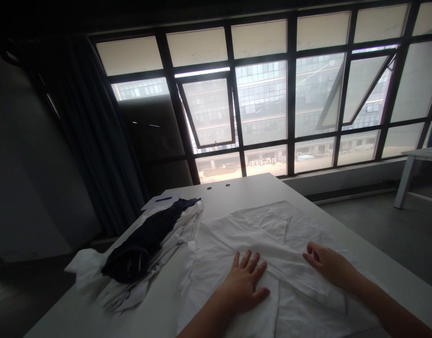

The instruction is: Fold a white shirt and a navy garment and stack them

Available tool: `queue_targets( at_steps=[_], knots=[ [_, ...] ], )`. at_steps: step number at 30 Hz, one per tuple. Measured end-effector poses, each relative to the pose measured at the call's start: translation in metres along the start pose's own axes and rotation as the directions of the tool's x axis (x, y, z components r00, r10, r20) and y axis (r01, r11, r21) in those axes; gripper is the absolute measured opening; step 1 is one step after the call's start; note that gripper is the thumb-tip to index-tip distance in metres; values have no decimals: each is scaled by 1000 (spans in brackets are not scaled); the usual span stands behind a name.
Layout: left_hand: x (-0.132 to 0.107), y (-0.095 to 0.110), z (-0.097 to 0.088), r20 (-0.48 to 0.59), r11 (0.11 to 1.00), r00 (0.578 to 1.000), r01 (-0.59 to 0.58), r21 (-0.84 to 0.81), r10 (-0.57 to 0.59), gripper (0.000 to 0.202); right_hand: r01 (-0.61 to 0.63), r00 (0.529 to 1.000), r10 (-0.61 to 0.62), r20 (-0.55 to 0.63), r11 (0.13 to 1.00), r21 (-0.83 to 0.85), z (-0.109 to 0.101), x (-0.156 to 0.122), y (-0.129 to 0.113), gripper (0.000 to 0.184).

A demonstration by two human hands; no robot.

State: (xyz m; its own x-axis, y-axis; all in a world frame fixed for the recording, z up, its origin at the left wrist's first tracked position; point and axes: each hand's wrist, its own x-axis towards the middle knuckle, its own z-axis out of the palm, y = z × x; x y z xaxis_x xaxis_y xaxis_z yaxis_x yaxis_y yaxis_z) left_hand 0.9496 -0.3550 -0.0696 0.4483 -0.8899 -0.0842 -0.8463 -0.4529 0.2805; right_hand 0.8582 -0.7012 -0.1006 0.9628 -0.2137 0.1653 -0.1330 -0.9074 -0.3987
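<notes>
A white garment, by its look a shirt (251, 234), lies spread over the near part of the table with creases and overlapping layers. My left hand (244, 281) rests flat on it, fingers spread and palm down. To the right, my right hand (330, 265) is at the garment's right part with its fingers curled in. Whether cloth is caught between those fingers is hidden from me.
Left of the shirt lies a pile of white and grey clothes (173, 239) with a dark garment (149, 239) on top. Behind it are a paper and a blue pen (164, 199). The white table (247, 188) reaches toward the windows; another table (409, 173) stands right.
</notes>
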Motion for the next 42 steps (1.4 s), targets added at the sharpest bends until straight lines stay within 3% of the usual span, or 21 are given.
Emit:
queue_targets(
  at_steps=[4,8,12,16,19,22,25,26,28,30,32,35,39,42],
  knots=[
    [-9,7,-2,16,1000,1000,-3,-14,3,78,136,990,-137,-19,989,-62,16,-3,-4,32],
    [-26,14,2,20,1000,1000,5,-24,-5,78,183,982,-179,59,979,-84,22,-9,-8,35],
    [-45,10,25,67,999,997,-39,-12,40,80,180,973,-170,157,982,-57,14,-25,-17,33],
    [-58,10,43,141,997,988,-73,17,69,57,158,955,-140,262,986,-48,3,-43,-30,24],
    [-64,17,28,161,988,976,-152,29,146,54,235,932,-224,286,972,-6,-6,-40,-52,22],
    [-68,14,-10,133,980,971,-196,-23,198,56,322,922,-326,207,945,56,-10,-14,-87,16],
    [-72,-20,-50,10,997,998,69,23,-70,44,347,916,-378,137,915,206,-3,31,-121,13],
    [-74,-38,-62,-26,980,981,193,50,-192,37,321,918,-369,146,906,277,3,48,-131,12],
    [-81,-80,-80,-142,905,904,417,90,-403,29,235,934,-312,172,903,359,19,83,-151,11],
    [-92,-120,-92,-229,848,842,520,103,-489,32,178,950,-257,175,911,371,38,115,-170,12],
    [-102,-151,-96,-279,817,803,569,95,-527,41,129,962,-208,176,917,378,59,143,-190,15],
    [-112,-179,-92,-287,822,797,567,54,-531,45,81,967,-167,192,917,390,89,174,-220,23],
    [-113,-193,-78,-306,832,790,554,-16,-532,32,54,969,-147,197,908,414,122,192,-248,36],
    [-111,-200,-71,-335,823,765,565,-64,-551,27,66,971,-159,176,895,441,139,195,-253,36]
  ],
)
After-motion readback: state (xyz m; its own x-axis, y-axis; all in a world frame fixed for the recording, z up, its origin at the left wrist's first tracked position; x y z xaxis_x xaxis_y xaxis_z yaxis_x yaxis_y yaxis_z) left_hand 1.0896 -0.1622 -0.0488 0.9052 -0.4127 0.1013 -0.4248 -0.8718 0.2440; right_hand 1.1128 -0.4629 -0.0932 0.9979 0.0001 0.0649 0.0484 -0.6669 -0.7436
